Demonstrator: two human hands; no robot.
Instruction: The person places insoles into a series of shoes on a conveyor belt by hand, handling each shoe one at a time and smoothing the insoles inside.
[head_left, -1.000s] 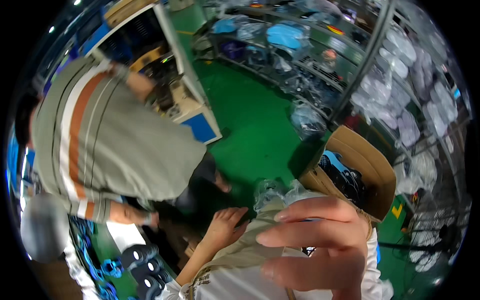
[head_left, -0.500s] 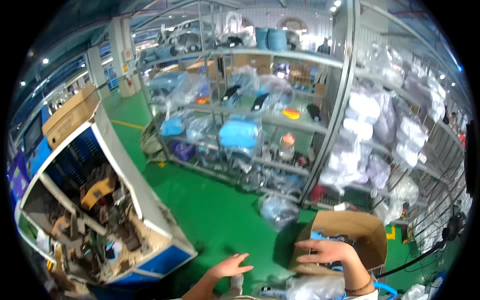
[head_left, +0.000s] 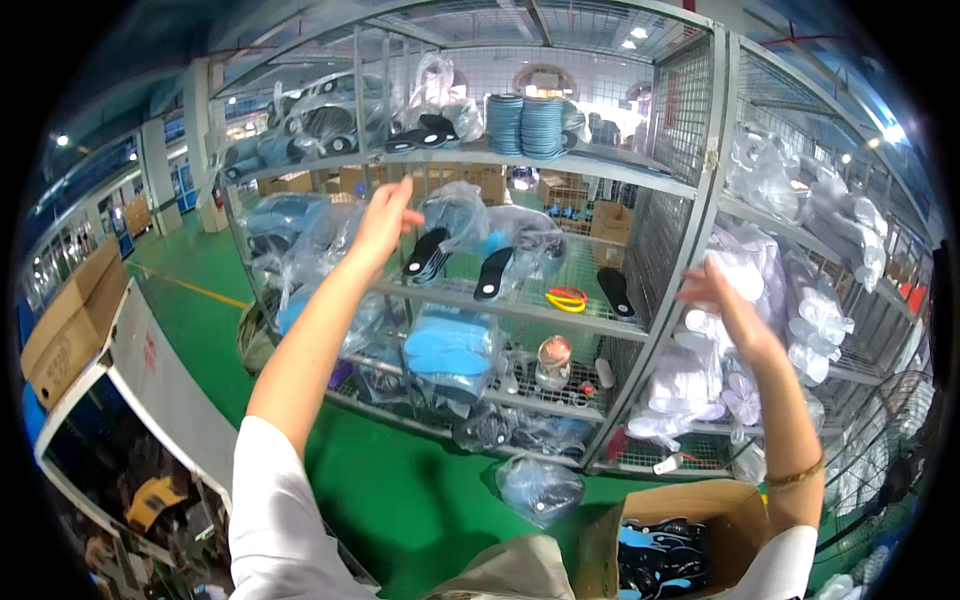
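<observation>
Both my arms are raised in front of a wire shelf rack (head_left: 640, 330). My left hand (head_left: 385, 222) is up high with fingers spread and empty, in front of clear bags of blue and black insoles (head_left: 455, 225). My right hand (head_left: 722, 298) is lifted at the right, fingers apart and blurred, holding nothing, near bags of white insoles (head_left: 760, 280). Stacks of blue insoles (head_left: 530, 125) sit on the top shelf. Loose black insoles (head_left: 495, 272) lie on the middle shelf.
An open cardboard box (head_left: 660, 545) with blue and black insoles stands on the green floor at lower right. A clear bag (head_left: 540, 488) lies on the floor by the rack. A white machine cabinet (head_left: 140, 400) with a cardboard box (head_left: 70, 325) on it is at left.
The view has tilted up from the floor to the rack. Both hands rose from low near the box to high in front of the shelves. The person in the striped shirt is gone from view.
</observation>
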